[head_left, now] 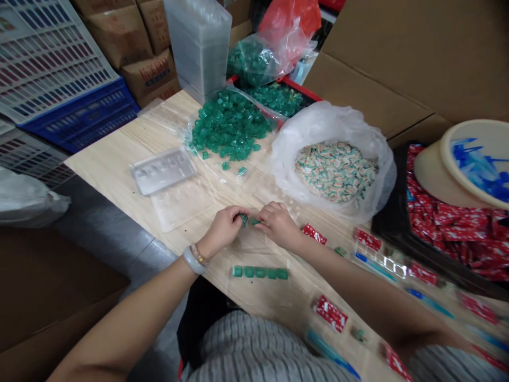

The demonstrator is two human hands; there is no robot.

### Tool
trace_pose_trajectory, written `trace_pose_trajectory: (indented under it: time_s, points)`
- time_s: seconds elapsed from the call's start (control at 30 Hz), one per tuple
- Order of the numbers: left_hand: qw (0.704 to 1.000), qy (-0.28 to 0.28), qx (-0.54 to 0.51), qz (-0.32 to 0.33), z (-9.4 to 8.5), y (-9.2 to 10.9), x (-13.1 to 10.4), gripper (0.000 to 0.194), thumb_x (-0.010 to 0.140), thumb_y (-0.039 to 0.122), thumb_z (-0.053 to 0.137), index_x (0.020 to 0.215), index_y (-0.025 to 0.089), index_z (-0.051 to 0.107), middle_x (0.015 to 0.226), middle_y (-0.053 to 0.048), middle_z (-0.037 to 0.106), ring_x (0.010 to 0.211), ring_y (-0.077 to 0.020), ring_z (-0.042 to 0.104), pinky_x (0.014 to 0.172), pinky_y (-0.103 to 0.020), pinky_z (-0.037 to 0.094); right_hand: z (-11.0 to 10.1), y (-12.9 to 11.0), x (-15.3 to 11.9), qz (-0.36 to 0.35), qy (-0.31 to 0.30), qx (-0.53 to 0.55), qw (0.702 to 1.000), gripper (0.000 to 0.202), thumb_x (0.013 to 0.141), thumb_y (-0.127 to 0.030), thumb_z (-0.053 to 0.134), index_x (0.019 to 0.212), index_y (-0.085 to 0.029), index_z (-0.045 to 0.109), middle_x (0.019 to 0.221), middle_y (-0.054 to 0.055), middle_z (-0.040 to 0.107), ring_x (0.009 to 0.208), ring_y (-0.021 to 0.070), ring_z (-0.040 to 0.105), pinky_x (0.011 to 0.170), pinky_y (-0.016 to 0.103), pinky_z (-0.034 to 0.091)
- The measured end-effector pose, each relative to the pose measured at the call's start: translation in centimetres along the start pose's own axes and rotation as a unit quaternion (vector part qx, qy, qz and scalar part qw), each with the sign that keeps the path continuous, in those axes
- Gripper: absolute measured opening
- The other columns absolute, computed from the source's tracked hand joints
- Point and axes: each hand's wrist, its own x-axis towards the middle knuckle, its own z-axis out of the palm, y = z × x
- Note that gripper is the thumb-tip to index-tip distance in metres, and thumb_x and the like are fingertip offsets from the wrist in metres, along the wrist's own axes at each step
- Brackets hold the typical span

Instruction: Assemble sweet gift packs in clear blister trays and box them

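My left hand (223, 229), with bracelets at its wrist, pinches a small translucent green plastic piece (244, 218). Close beside it, the fingers of my right hand (280, 226) are closed on another green piece (255, 221). Both hands are low over the wooden table, above a clear plastic tray (250, 240) that my hands partly cover. Nearer to me, a row of several green pieces (260, 272) lies in clear plastic. To the left, a stack of clear trays (164, 172) rests near another clear tray (178, 204).
Beyond my hands are a heap of green pieces (230, 124) and a white bag (286, 154) of small printed pieces (338, 172). Red packets (331, 314) and blue sticks (332, 353) lie right. A cream bucket (433, 167) stands far right; tall stacked trays (199, 50) stand behind.
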Motion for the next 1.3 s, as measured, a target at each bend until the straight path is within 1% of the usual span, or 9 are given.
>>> trace_pose_trajectory:
  time_s: [0.33, 0.5, 0.6, 0.67, 0.77, 0.87, 1.0, 1.13, 1.3]
  points:
    - [1.0, -0.008, -0.001, 0.013, -0.2, -0.2, 0.3, 0.034, 0.069, 0.007, 0.04, 0.09, 0.015, 0.065, 0.072, -0.001, 0.063, 0.07, -0.013, 0.058, 0.07, -0.025, 0.047, -0.6, -1.1, 1.7, -0.103, -0.076, -0.117, 0.985, 0.017, 0.084, -0.023, 0.049, 0.084, -0.014, 0.064, 0.082, 0.008, 0.06, 0.085, 0.0209, 0.044, 0.075, 0.034, 0.028]
    - [0.999, -0.01, -0.032, 0.018, -0.5, -0.4, 0.2, 0.034, 0.068, 0.006, 0.041, 0.088, 0.017, 0.065, 0.086, -0.002, 0.063, 0.062, -0.0094, 0.057, 0.063, -0.023, 0.048, -0.1, -1.0, 1.0, -0.033, -0.065, -0.064, 0.995, 0.018, 0.078, -0.028, 0.058, 0.089, -0.015, 0.064, 0.088, 0.008, 0.061, 0.09, 0.0222, 0.046, 0.077, 0.036, 0.029]
    - [0.993, -0.011, -0.118, -0.023, -0.3, 0.1, -0.1, 0.026, 0.069, 0.008, 0.044, 0.087, 0.014, 0.062, 0.073, -0.001, 0.062, 0.055, -0.0082, 0.055, 0.056, -0.021, 0.046, -0.4, -1.3, -0.3, 0.032, 0.031, 0.073, 0.996, 0.027, 0.076, -0.032, 0.06, 0.099, -0.017, 0.062, 0.093, 0.009, 0.061, 0.092, 0.0223, 0.048, 0.081, 0.037, 0.032]
    - [0.985, -0.015, -0.168, -0.044, 0.1, 0.7, -0.3, 0.017, 0.071, 0.014, 0.049, 0.085, 0.014, 0.058, 0.059, 0.003, 0.057, 0.049, -0.0081, 0.051, 0.05, -0.02, 0.043, -0.5, -1.7, -1.1, 0.075, 0.096, 0.238, 0.964, 0.027, 0.08, -0.032, 0.055, 0.102, -0.017, 0.06, 0.092, 0.007, 0.062, 0.088, 0.019, 0.052, 0.079, 0.035, 0.037]
    - [0.989, -0.011, -0.149, -0.02, 0.9, 1.7, -0.4, 0.01, 0.073, 0.022, 0.054, 0.078, 0.014, 0.057, 0.054, 0.004, 0.054, 0.047, -0.0084, 0.049, 0.046, -0.019, 0.039, -0.2, -2.0, -1.6, 0.132, 0.103, 0.476, 0.863, 0.024, 0.079, -0.035, 0.053, 0.093, -0.017, 0.06, 0.08, 0.003, 0.063, 0.073, 0.0136, 0.056, 0.068, 0.028, 0.043]
    - [0.998, -0.006, -0.046, 0.053, 1.1, 2.2, -0.1, 0.012, 0.077, 0.021, 0.051, 0.081, 0.015, 0.061, 0.067, 0.0, 0.062, 0.06, -0.0108, 0.055, 0.057, -0.022, 0.044, -0.2, -1.0, -1.8, 0.183, 0.101, 0.539, 0.816, 0.023, 0.071, -0.036, 0.06, 0.084, -0.016, 0.057, 0.07, 0.0, 0.059, 0.063, 0.0109, 0.054, 0.059, 0.024, 0.043]
    - [0.965, 0.008, 0.188, 0.182, 1.1, 1.5, -0.5, 0.024, 0.08, 0.022, 0.051, 0.101, 0.016, 0.06, 0.099, -0.007, 0.062, 0.091, -0.0192, 0.054, 0.082, -0.034, 0.043, -0.7, 1.1, -2.3, 0.193, 0.152, 0.391, 0.887, 0.016, 0.071, -0.026, 0.057, 0.084, -0.016, 0.056, 0.069, 0.0, 0.056, 0.062, 0.0105, 0.052, 0.06, 0.024, 0.042]
    - [0.909, -0.016, 0.353, 0.222, 1.3, -0.2, -1.7, 0.027, 0.077, 0.021, 0.056, 0.104, 0.017, 0.057, 0.101, -0.008, 0.059, 0.098, -0.0236, 0.048, 0.085, -0.04, 0.038, -0.7, 1.1, -2.0, 0.072, 0.063, 0.155, 0.983, 0.013, 0.071, -0.013, 0.054, 0.083, -0.013, 0.06, 0.078, 0.006, 0.059, 0.077, 0.0158, 0.053, 0.072, 0.029, 0.042]
    - [0.9, -0.023, 0.374, 0.221, 0.2, -1.7, -2.0, 0.022, 0.082, 0.018, 0.048, 0.102, 0.019, 0.056, 0.099, -0.005, 0.058, 0.095, -0.021, 0.046, 0.082, -0.037, 0.037, 0.0, -0.9, -0.6, 0.004, -0.04, 0.042, 0.998, 0.017, 0.075, -0.013, 0.054, 0.089, -0.013, 0.063, 0.086, 0.008, 0.062, 0.086, 0.0191, 0.053, 0.079, 0.032, 0.038]
